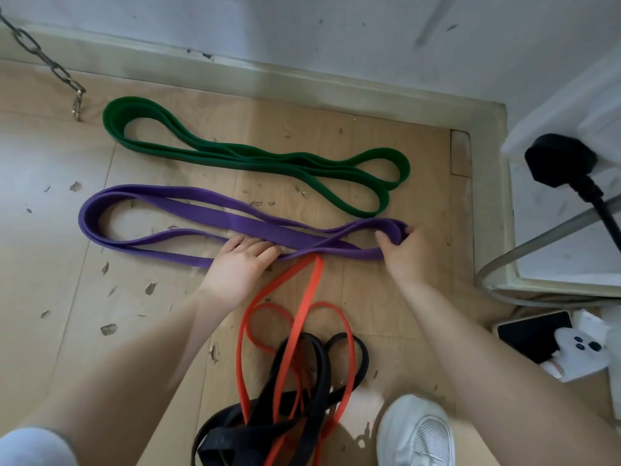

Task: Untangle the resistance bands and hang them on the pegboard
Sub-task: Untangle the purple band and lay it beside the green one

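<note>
Right hand [405, 252]: fingers curled round the right end loop of the purple band [208, 213], pinching it where the loop folds back
Left hand [240, 264]: lies flat with straight fingers on the purple band near its middle, pressing it to the floor [50, 196]; it grips nothing
Purple band: we see it laid out in long doubled loops on the floor, just in front of the green band [255, 158]; the orange band [304, 297] runs up to touch its near edge
Green band: laid in loops nearest the wall, apart from the rest
Orange band and black band [317, 375]: wound through each other in a heap near the white shoe [416, 432]
Handling: we judge the bands light, soft and stretchy, rather grippy than slippery, not fragile; they flop and twist when lifted; best taken at an end loop, so the length hangs free
Count: four bands, one of each colour; two hands
Pegboard: not in view
</note>
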A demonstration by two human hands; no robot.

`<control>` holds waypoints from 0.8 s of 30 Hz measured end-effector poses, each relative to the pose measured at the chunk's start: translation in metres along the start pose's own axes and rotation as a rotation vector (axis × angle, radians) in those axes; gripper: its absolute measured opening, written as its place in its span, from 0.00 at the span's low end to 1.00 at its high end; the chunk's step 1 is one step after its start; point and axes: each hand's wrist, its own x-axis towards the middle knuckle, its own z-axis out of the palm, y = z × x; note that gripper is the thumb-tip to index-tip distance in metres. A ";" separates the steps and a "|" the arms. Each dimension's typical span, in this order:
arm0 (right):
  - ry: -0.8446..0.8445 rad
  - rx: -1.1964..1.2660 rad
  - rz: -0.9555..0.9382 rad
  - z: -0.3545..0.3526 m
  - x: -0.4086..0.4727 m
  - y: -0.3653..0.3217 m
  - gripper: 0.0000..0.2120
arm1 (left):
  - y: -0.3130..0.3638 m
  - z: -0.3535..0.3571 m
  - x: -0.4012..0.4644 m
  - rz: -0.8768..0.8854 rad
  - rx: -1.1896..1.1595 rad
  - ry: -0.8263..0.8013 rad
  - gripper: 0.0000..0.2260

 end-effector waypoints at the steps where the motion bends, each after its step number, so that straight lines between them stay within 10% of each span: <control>1: -0.020 -0.012 0.017 0.001 0.005 -0.002 0.16 | 0.001 0.000 0.000 0.003 0.006 0.005 0.20; 10: 0.028 0.122 -0.249 -0.055 -0.036 -0.015 0.08 | 0.004 0.001 -0.001 -0.152 -0.040 -0.001 0.23; 17: -0.273 0.298 0.431 -0.018 -0.040 0.045 0.13 | 0.002 0.012 -0.003 -0.076 0.017 -0.064 0.19; 24: -0.116 0.367 0.241 0.001 0.003 0.019 0.11 | 0.001 0.007 0.005 -0.130 0.079 -0.005 0.17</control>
